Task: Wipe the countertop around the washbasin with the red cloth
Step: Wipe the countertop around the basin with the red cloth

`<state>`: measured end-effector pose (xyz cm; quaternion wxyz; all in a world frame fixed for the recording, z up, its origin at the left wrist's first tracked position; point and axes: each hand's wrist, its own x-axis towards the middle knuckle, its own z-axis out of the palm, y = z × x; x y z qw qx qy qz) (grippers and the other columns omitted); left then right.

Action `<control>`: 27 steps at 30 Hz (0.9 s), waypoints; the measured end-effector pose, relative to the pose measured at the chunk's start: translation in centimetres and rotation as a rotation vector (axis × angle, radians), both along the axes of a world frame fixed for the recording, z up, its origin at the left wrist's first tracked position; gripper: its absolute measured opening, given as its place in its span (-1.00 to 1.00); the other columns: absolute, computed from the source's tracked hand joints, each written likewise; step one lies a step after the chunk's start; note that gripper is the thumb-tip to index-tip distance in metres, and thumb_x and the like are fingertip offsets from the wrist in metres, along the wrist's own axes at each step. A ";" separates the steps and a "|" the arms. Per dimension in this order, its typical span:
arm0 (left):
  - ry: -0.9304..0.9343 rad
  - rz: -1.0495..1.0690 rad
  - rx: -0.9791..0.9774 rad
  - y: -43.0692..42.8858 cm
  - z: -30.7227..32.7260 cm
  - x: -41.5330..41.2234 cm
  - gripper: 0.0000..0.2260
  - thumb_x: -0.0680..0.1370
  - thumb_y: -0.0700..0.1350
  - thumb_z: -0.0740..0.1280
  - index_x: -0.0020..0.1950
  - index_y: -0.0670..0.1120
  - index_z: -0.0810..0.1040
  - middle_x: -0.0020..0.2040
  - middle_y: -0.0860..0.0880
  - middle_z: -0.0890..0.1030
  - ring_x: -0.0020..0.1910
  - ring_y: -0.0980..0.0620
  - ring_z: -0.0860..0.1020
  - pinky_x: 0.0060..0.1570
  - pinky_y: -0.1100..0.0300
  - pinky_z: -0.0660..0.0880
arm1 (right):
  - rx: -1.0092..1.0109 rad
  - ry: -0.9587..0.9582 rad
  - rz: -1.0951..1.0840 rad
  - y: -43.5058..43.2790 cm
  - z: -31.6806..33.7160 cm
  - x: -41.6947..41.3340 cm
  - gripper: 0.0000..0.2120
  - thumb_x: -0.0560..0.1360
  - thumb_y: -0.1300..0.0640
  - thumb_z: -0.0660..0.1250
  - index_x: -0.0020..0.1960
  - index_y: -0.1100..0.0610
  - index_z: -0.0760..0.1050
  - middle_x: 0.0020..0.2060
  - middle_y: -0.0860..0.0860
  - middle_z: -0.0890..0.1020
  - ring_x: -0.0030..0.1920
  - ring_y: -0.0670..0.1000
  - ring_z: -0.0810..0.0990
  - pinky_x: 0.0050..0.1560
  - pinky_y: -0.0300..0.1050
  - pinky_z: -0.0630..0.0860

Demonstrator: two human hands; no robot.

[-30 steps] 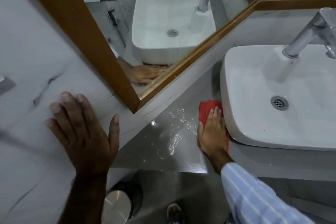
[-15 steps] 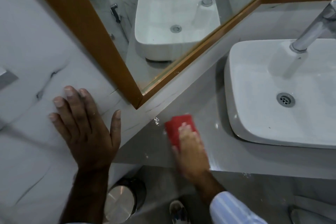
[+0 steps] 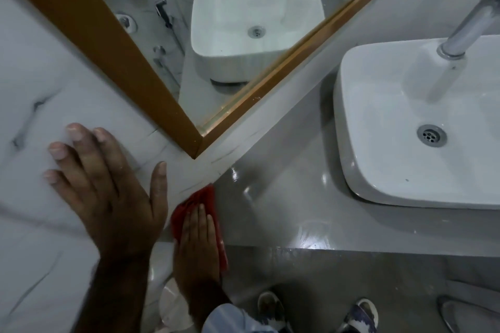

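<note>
The grey countertop (image 3: pixel 292 213) shines wet between the wall and the white washbasin (image 3: pixel 378 159) on the right. My right hand (image 3: pixel 198 246) lies flat on the red cloth (image 3: pixel 205 199), pressing it onto the countertop's left end, at the corner where it meets the marble wall. The cloth shows beyond my fingertips and along the hand's right side; the rest is hidden under the palm. My left hand (image 3: pixel 108 192) rests flat with fingers spread on the marble side wall (image 3: pixel 40 94), holding nothing.
A wood-framed mirror (image 3: pixel 151 84) hangs above the counter and reflects the basin. A chrome tap (image 3: pixel 470 27) rises over the basin. Below the counter edge are a round bin lid (image 3: pixel 170 303) and my sandalled feet (image 3: pixel 270 308) on the floor.
My right hand has slid the red cloth leftward, from beside the basin across the counter to the wall corner. My left hand stays on the wall.
</note>
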<state>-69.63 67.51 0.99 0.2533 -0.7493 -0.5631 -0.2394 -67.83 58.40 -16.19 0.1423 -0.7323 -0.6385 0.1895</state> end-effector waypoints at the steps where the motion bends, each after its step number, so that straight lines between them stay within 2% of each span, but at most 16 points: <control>1: -0.001 0.001 -0.024 0.1 -0.1 -0.5 -0.23 0.71 0.17 0.21 0.73 -0.20 -0.04 0.65 -0.42 0.20 0.61 -0.50 0.21 0.50 -0.50 0.25 | 0.019 -0.015 0.018 0.0 -0.3 0.7 -0.34 0.71 -0.06 0.18 0.63 0.24 -0.01 0.65 0.25 0.17 0.65 0.23 0.19 0.60 0.17 -0.03; 4: -0.016 -0.005 -0.056 0.2 -0.4 -1.1 -0.24 0.71 0.18 0.21 0.73 -0.20 -0.02 0.66 -0.40 0.19 0.61 -0.50 0.23 0.48 -0.49 0.28 | -0.028 0.059 -0.116 -1.3 0.1 6.3 -0.30 0.69 -0.11 0.19 0.68 0.15 0.01 0.67 0.16 0.13 0.67 0.16 0.17 0.63 0.11 -0.03; 6: -0.041 0.015 -0.078 0.0 -0.5 -0.9 -0.24 0.71 0.19 0.20 0.74 -0.17 -0.06 0.67 -0.38 0.19 0.62 -0.48 0.23 0.48 -0.47 0.29 | -0.022 -0.031 -0.241 -2.4 0.3 12.2 -0.28 0.66 -0.10 0.19 0.67 0.25 0.10 0.65 0.24 0.22 0.64 0.23 0.26 0.65 0.18 0.15; 8: -0.063 0.023 -0.080 -0.2 -0.3 -0.6 -0.23 0.71 0.19 0.19 0.74 -0.13 -0.12 0.67 -0.37 0.20 0.63 -0.47 0.22 0.50 -0.46 0.28 | 0.016 -0.165 -0.436 -3.9 0.2 19.1 -0.28 0.61 -0.06 0.26 0.62 0.33 0.22 0.59 0.31 0.34 0.56 0.28 0.39 0.57 0.22 0.35; 10: -0.065 0.009 -0.048 -0.3 -0.1 -0.4 -0.23 0.71 0.18 0.20 0.73 -0.13 -0.13 0.66 -0.39 0.21 0.62 -0.44 0.18 0.52 -0.47 0.25 | -0.024 -0.218 -0.566 -5.6 0.3 24.6 -0.33 0.65 -0.04 0.22 0.62 0.33 0.22 0.58 0.31 0.37 0.54 0.29 0.42 0.54 0.25 0.38; 12: -0.062 -0.004 -0.038 -0.5 -0.1 0.0 -0.22 0.71 0.17 0.21 0.73 -0.15 -0.13 0.65 -0.40 0.21 0.62 -0.42 0.14 0.54 -0.48 0.20 | -0.080 -0.224 -0.661 -6.0 0.1 26.2 -0.36 0.67 -0.03 0.16 0.63 0.32 0.20 0.57 0.30 0.38 0.53 0.28 0.43 0.55 0.26 0.35; 15: -0.065 -0.009 -0.045 -0.4 -0.6 -0.2 -0.21 0.71 0.18 0.21 0.73 -0.15 -0.13 0.65 -0.40 0.20 0.62 -0.43 0.12 0.55 -0.49 0.18 | -0.091 -0.191 -0.755 -2.4 0.2 21.5 -0.32 0.66 0.00 0.20 0.62 0.39 0.15 0.60 0.36 0.29 0.58 0.31 0.34 0.61 0.24 0.25; 16: -0.072 -0.013 -0.051 -0.3 -0.8 -0.4 -0.21 0.71 0.18 0.22 0.73 -0.14 -0.13 0.65 -0.40 0.20 0.62 -0.45 0.14 0.54 -0.50 0.19 | -0.065 -0.150 -0.701 -0.7 0.3 19.4 -0.29 0.66 -0.02 0.24 0.63 0.39 0.13 0.61 0.36 0.27 0.59 0.32 0.32 0.63 0.23 0.24; 18: -0.082 -0.020 -0.059 0.1 -1.3 -1.0 -0.21 0.70 0.19 0.22 0.74 -0.12 -0.11 0.68 -0.37 0.18 0.64 -0.46 0.18 0.51 -0.49 0.25 | -0.039 -0.014 -0.434 1.6 0.1 15.4 -0.25 0.66 -0.09 0.24 0.68 0.25 0.04 0.67 0.24 0.17 0.65 0.22 0.20 0.66 0.15 0.09; 20: -0.087 -0.011 -0.067 0.7 -2.1 -1.5 -0.20 0.69 0.22 0.21 0.75 -0.11 -0.09 0.71 -0.31 0.14 0.65 -0.44 0.20 0.49 -0.46 0.29 | -0.049 0.000 -0.083 1.9 -0.1 14.2 -0.30 0.71 -0.15 0.10 0.70 0.13 -0.07 0.70 0.11 0.05 0.70 0.13 0.04 0.66 0.09 -0.10; 21: -0.091 -0.002 -0.076 1.0 -2.5 -1.9 -0.19 0.68 0.23 0.21 0.75 -0.11 -0.09 0.72 -0.28 0.13 0.66 -0.42 0.21 0.48 -0.45 0.31 | -0.033 -0.037 0.066 1.4 0.0 14.9 -0.32 0.72 -0.16 0.05 0.70 0.14 -0.05 0.70 0.09 0.04 0.70 0.12 0.02 0.66 0.07 -0.12; 24: -0.115 0.034 -0.106 1.7 -3.2 -2.3 -0.18 0.67 0.26 0.21 0.75 -0.09 -0.09 0.74 -0.22 0.10 0.68 -0.35 0.20 0.50 -0.40 0.32 | 0.072 -0.210 0.318 -3.1 -0.3 19.9 -0.33 0.69 -0.17 0.10 0.68 0.18 0.13 0.68 0.13 0.19 0.68 0.12 0.15 0.68 0.07 0.00; 27: -0.148 0.051 -0.139 1.6 -3.2 -1.9 -0.17 0.66 0.28 0.20 0.75 -0.07 -0.09 0.75 -0.19 0.09 0.70 -0.31 0.17 0.52 -0.38 0.30 | 0.081 -0.292 0.360 -9.0 -0.3 27.5 -0.31 0.68 -0.19 0.14 0.67 0.19 0.16 0.68 0.14 0.21 0.68 0.11 0.14 0.65 0.11 0.13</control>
